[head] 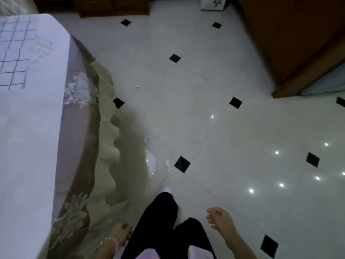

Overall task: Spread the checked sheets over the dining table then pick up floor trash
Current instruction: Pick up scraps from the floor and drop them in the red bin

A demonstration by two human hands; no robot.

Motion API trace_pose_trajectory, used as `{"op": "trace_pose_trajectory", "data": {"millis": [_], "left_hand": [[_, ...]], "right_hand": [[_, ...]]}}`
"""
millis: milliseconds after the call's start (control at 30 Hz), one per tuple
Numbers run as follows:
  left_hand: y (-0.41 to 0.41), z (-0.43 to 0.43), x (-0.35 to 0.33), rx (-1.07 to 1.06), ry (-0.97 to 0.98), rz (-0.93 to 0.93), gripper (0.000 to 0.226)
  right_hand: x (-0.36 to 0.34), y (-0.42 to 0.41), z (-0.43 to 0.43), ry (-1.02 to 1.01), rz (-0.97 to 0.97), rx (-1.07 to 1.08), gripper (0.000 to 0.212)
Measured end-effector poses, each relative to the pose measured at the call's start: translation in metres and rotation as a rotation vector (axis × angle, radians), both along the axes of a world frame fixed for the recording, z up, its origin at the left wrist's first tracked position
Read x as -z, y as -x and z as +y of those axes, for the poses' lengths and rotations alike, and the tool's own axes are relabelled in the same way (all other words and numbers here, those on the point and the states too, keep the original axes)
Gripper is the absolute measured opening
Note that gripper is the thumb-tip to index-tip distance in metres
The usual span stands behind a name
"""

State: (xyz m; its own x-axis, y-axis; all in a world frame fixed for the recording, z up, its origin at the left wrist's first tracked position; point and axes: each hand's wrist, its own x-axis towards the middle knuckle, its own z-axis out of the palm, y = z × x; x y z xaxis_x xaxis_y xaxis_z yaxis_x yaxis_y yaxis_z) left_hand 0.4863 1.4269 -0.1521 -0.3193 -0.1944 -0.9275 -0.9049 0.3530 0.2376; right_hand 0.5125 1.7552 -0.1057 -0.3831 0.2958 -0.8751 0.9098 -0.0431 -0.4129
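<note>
Both hands empty: right hand [221, 218] loosely curled over the floor [233, 139], left hand [121, 233] half-hidden by the leg, fingers slack. The sheet [28, 90] lies on the table [74, 146]. Scraps [168, 165] wait just ahead, one [145, 141] near the cloth hem, a tiny one [138, 86] further on. Risk: glossy tile glare hides the small bits, and a foot could kick them under the table.

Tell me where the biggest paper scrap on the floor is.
In the head view, the paper scrap lies on the floor left of centre, between a black tile inset and a clear round lid.
</note>
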Motion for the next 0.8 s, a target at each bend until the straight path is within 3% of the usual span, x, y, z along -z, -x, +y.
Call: {"op": "trace_pose_trajectory", "data": {"millis": [167, 333, 400, 467, 533, 633, 733, 800], "left_hand": [[0.129, 0.053, 0.098, -0.176, -0.059, 0.129, 0.027], [0.215, 0.067, 0.289, -0.174, 0.012, 0.175, 0.030], [0.241, 0.065, 0.361, -0.042, 0.058, 0.213, 0.024], [0.269, 0.059, 0.419, 0.062, 0.145, 0.310, 0.009], [0.299, 0.048, 0.468, 0.159, 0.212, 0.408, 0.024], [0.339, 0.033, 0.515, 0.444, 0.375, 0.554, 0.036], [0.370, 0.023, 0.549, 0.719, 0.484, 0.728, 0.045], [0.383, 0.023, 0.570, 0.791, 0.500, 0.772, 0.062]], "right_hand": [[0.100, 0.101, 0.006, 0.094, -0.119, -0.115, 0.018], [0.278, 0.172, -0.005, 0.027, 0.039, -0.459, 0.023], [0.358, 0.195, -0.005, -0.036, 0.087, -0.621, 0.018], [0.433, 0.217, -0.008, -0.043, 0.116, -0.716, 0.030], [0.498, 0.231, -0.016, -0.062, 0.173, -0.843, 0.043], [0.579, 0.246, -0.026, -0.183, 0.418, -1.102, 0.060], [0.624, 0.252, -0.034, -0.332, 0.621, -1.345, 0.079], [0.632, 0.252, -0.039, -0.409, 0.703, -1.477, 0.078]]}}
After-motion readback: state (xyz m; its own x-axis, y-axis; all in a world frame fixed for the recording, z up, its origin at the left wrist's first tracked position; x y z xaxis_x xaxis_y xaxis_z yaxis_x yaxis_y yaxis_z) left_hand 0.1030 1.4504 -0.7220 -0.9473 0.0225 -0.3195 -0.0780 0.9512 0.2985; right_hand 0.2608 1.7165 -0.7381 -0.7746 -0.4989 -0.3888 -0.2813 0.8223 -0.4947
